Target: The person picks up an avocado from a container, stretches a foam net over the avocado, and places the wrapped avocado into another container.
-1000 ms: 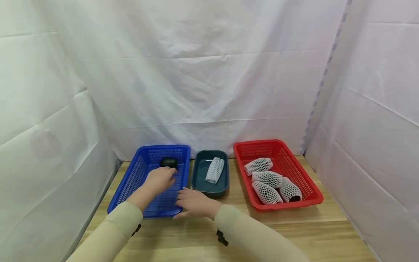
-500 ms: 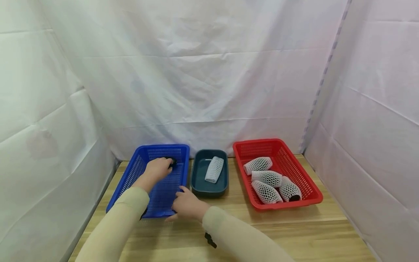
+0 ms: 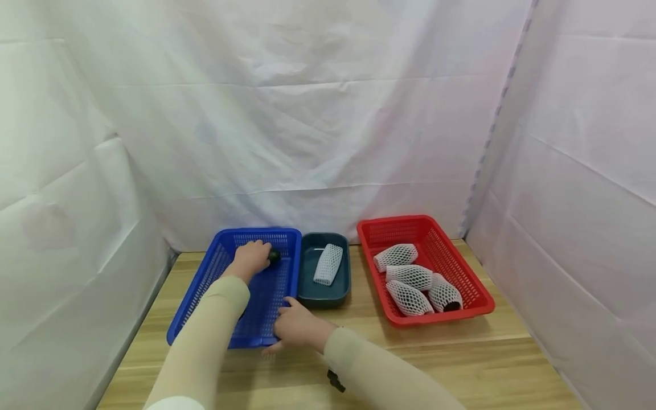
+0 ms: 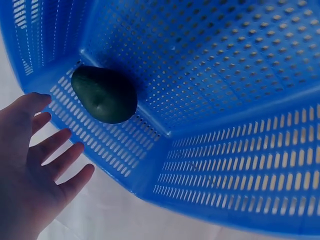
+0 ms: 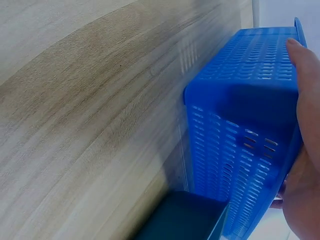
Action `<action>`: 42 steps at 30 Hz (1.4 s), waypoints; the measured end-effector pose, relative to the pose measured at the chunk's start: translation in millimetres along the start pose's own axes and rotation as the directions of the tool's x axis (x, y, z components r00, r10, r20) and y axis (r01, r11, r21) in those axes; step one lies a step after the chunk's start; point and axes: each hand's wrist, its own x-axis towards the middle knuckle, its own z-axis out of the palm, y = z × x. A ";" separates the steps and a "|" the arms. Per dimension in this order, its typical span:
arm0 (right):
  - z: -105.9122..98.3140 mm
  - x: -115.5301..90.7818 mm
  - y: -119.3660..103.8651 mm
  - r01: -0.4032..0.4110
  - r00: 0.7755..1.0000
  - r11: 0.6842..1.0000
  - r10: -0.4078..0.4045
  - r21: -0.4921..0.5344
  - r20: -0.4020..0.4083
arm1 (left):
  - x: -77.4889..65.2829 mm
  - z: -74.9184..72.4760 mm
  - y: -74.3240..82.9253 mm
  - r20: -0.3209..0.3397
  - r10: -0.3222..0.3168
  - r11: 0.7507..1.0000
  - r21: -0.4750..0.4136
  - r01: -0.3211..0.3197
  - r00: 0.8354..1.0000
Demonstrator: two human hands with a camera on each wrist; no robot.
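A dark green avocado [image 3: 275,255] lies at the far end of the blue plastic basket [image 3: 263,299]. My left hand [image 3: 250,257] reaches into that basket, just left of the avocado. In the left wrist view, my left hand's [image 4: 42,160] fingers are spread and slightly bent, with a gap between them and the avocado [image 4: 105,95]. At the near right corner, my right hand [image 3: 297,328] grips the basket's rim. The right wrist view has my right thumb lying along the outside of the basket [image 5: 240,125], while the other fingers are mostly hidden.
A dark teal dish [image 3: 323,293] holding a white foam net sleeve [image 3: 328,265] stands beside the blue basket's right side. Farther right, a red basket [image 3: 461,273] contains several pieces in white foam nets [image 3: 408,277]. White cloth [image 3: 287,131] hangs behind and at both sides.
My left hand has moved farther into the basket, over to the avocado. The right hand has closed on the rim, and the blue basket has shifted right, up to the dish.
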 end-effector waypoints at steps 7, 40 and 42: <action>-3.9 -11.0 4.2 0.034 0.999 0.999 -0.034 -0.036 -0.004 | 19.1 19.2 -3.5 0.059 0.013 0.998 -0.065 -0.009 0.998; -9.7 -12.9 3.3 0.050 0.998 0.997 -0.052 0.054 0.042 | -6.9 10.1 -5.5 0.256 -0.043 0.964 -0.244 0.107 0.966; -9.0 -12.0 3.3 0.050 0.998 0.998 -0.052 0.046 0.046 | -13.9 6.7 -4.6 0.242 -0.029 0.966 -0.241 0.089 0.970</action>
